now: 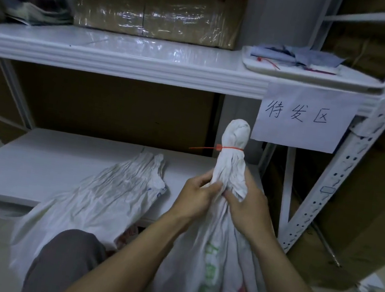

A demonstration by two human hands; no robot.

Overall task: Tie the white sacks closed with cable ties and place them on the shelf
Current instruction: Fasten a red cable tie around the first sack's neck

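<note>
A sack point(219, 262) is held upright in front of the shelf point(34, 162), and its gathered neck is gripped by both hands. The left hand point(195, 196) is curled round the neck from the left, and the right hand point(248, 208) from the right; the fingertips of both are nearly met on the front of the cloth. Above the hands the neck is closed by a red tie point(232, 148), whose free end is pointed to the left. Above the tie the sack's top is bunched into a round knob. Green and red print is seen on its lower part.

A second sack point(103, 197) is laid to the left. Its wrinkled upper part is rested on the lower board of the shelf, and its lower part is hung down beside a knee point(64, 264). On the upper board a box point(157, 3) and a tray point(297, 75) with papers are placed. A handwritten sign point(303, 117) is hung from this board's edge, just right of the knob.
</note>
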